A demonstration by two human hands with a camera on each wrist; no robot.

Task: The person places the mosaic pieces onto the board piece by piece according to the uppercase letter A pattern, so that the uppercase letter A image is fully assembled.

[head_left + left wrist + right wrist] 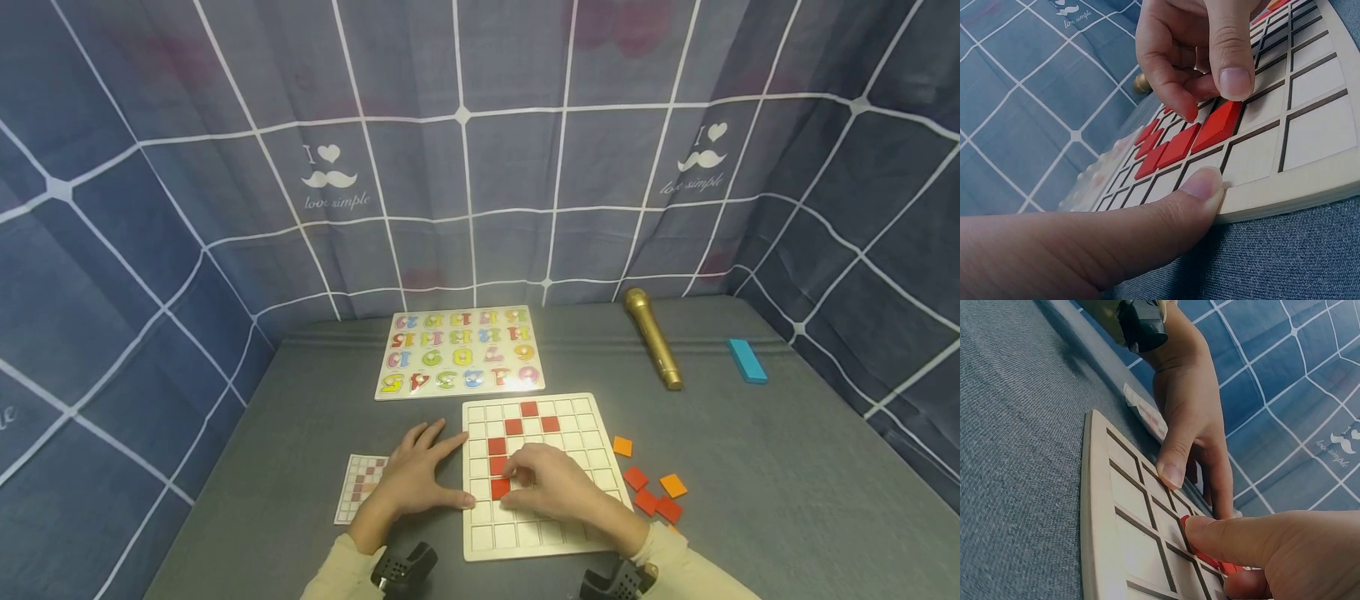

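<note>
Grid board (483,537) sits near the middle, with six red tiles (529,408) in or at its cells: three up the left part, three more stepping to a peak and down to the right. Nearest red tile (498,491) is right at the right hand (557,482), pinched between thumb and curled index finger; can't tell if it's fully seated. Left hand (412,477) is just left of that, fingers spread, thumb touching the board's left edge. Patterned card (348,492) peeks out left of it. Loose red pieces (646,501) and orange pieces (673,485) lie to the board's right. Farther back: number puzzle (382,387) full of coloured numbers, gold microphone (654,340) to the right, blue block (747,362) farther right.
</note>
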